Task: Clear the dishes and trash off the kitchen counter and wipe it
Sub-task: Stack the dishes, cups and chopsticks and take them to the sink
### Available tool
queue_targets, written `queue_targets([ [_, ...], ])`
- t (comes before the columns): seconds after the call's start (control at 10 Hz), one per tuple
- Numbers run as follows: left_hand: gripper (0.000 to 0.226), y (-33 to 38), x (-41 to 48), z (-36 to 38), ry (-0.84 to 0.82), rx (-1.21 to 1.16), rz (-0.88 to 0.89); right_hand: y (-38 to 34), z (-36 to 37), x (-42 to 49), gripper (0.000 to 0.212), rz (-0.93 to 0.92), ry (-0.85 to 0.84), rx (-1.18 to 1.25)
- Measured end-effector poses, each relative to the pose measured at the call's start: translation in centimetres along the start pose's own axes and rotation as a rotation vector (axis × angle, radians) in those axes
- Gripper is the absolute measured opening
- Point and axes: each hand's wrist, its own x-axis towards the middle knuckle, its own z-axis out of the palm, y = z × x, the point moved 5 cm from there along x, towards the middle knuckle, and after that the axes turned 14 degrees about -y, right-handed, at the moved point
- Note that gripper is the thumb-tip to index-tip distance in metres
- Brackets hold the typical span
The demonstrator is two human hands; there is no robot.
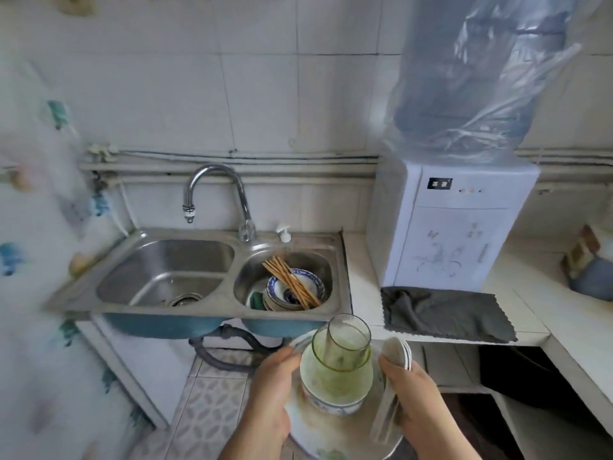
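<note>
Carrying a stack of dirty dishes, low in front of the stainless steel double sink point(199, 312). Gripping the left rim of the round white smeared plate point(318, 426) with the left hand point(268, 390), thumb on top. Gripping the right rim with the right hand point(418, 403), and pinning the white ceramic spoons point(388, 413) to the plate under the thumb.

On the plate, a white bowl with blue pattern point(335, 405); inside it, a green-tinted clear glass point(345, 346), tilted and held by nothing.

Seems to be the clearing step, well along. In the right basin, blue-and-white bowls point(292, 292) and brown wooden chopsticks point(292, 283). No wiping yet, to judge by the dark grey cloth point(444, 313) lying flat on the white tiled table point(527, 293), just before the white water dispenser point(454, 227).

Next, probably lowering the stack into the right basin. Calls for keeping the plate level because of the loose glass and spoons, and for finding room among the bowls there.
</note>
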Motion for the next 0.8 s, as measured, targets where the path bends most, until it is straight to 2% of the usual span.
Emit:
queue_targets([
  [0.1, 0.047, -0.8, 1.6, -6.3, 0.134, 0.023, -0.002, 0.4, 4.1, 2.2, 0.011, 0.018, -0.078, -0.043],
  [0.2, 0.038, 1.1, 0.4, -8.3, 0.162, -0.012, -0.004, 0.8, 7.5, 4.4, 0.016, 0.058, -0.155, -0.103],
  [0.3, 0.008, 3.5, -0.4, -10.7, 0.215, -0.075, 0.062, 1.3, 10.9, 7.1, 0.018, 0.108, -0.205, -0.157],
  [0.4, 0.016, 4.9, 0.5, -13.8, 0.324, -0.044, 0.040, 1.5, 14.1, 10.5, 0.024, 0.128, -0.254, -0.184],
  [0.5, 0.047, 6.1, 2.1, -17.1, 0.416, -0.081, 0.059, -0.1, 17.8, 12.7, 0.014, 0.161, -0.333, -0.184],
  [0.6, 0.051, 7.7, 3.7, -19.5, 0.461, -0.088, 0.085, -1.6, 20.4, 14.9, 0.008, 0.154, -0.422, -0.154],
  [0.7, 0.046, 9.9, 5.1, -20.8, 0.508, -0.119, 0.123, -2.8, 22.9, 18.2, 0.019, 0.133, -0.470, -0.206],
  [0.8, 0.042, 11.4, 6.0, -21.2, 0.519, -0.155, 0.138, -3.2, 25.0, 20.4, 0.018, 0.135, -0.509, -0.215],
])
